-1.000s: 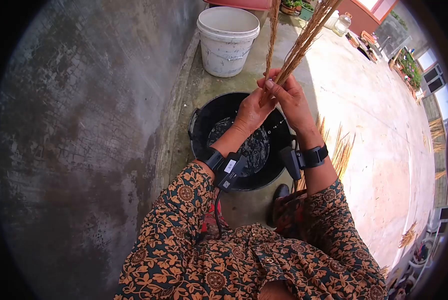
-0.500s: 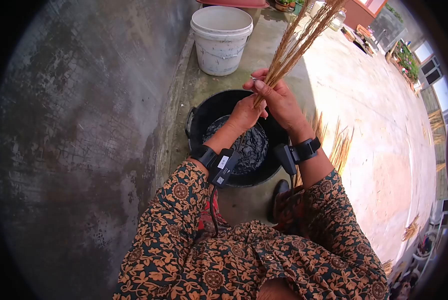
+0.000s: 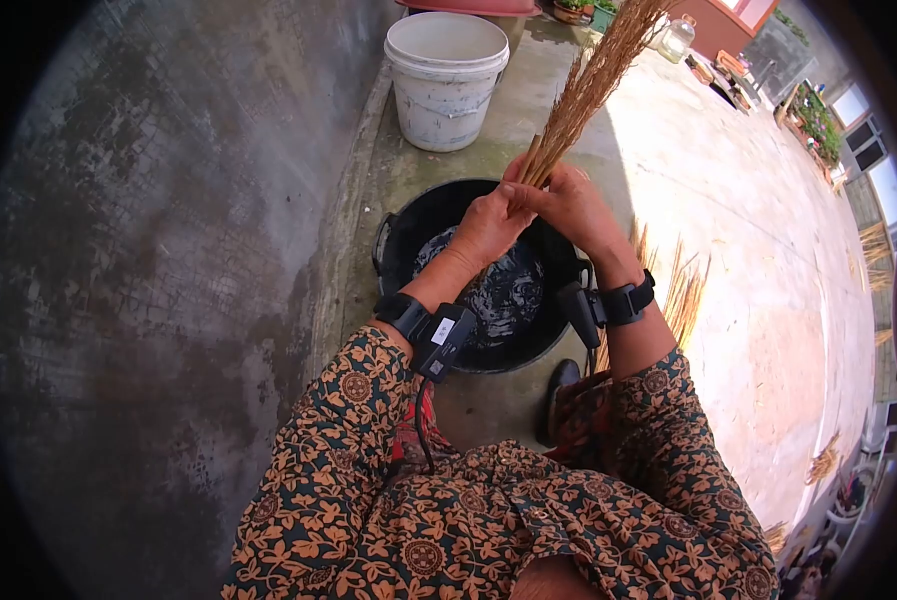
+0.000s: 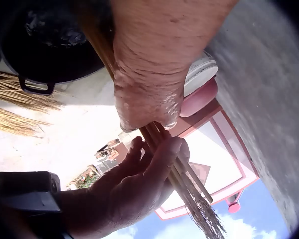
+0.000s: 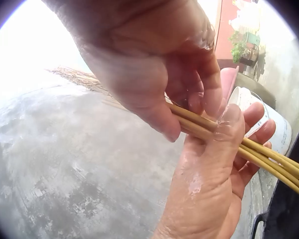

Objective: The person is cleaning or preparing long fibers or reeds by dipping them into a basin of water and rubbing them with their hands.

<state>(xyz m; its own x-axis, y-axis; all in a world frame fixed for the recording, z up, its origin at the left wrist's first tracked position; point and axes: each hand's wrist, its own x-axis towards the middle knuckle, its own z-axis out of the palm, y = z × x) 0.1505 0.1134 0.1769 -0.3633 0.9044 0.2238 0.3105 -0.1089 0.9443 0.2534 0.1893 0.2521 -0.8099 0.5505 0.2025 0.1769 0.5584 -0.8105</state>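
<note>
The bundle of dry stalks (image 3: 593, 90), spread loosely half a second earlier, had been drawn together into a tighter sheaf, and my right grip (image 3: 576, 210) had closed in against the left. I found my left grip (image 3: 488, 230) clamped on the lower stalks and my right grip clamped on the same bundle just beyond it. The bundle was held tilted, its feathery heads toward the far right, above a black basin (image 3: 396, 275) containing water (image 3: 508, 305). A white bucket (image 3: 443, 112) stood beyond the basin, near the left-hand wall (image 3: 158, 250); other straw (image 3: 681, 295) was noted at right.
</note>
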